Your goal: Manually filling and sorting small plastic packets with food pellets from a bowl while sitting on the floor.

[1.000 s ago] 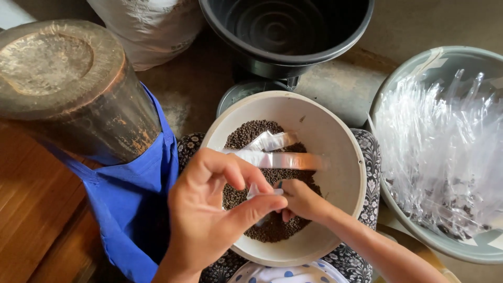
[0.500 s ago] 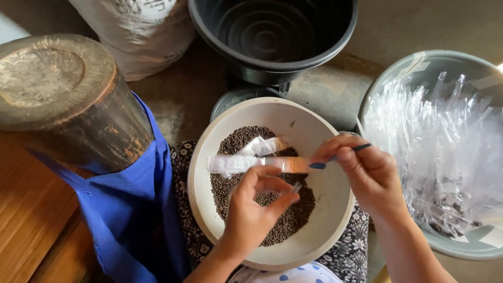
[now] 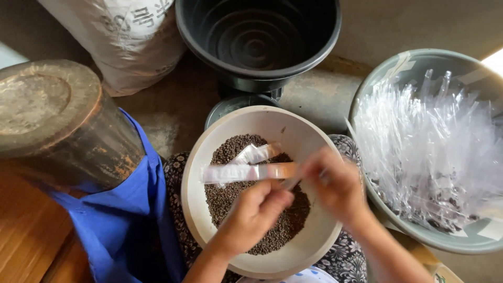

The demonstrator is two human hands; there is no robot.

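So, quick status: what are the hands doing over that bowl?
Left hand and right hand pinch a clear sleeve over the bowl of seeds. Nothing blocking.

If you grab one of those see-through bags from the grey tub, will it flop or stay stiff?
Probably flop: the clear bags are thin film, lying crumpled and bent in the grey tub. They look very light, so one would likely lift easily and drift. The shiny film may also be slippery, so several could slide out together.
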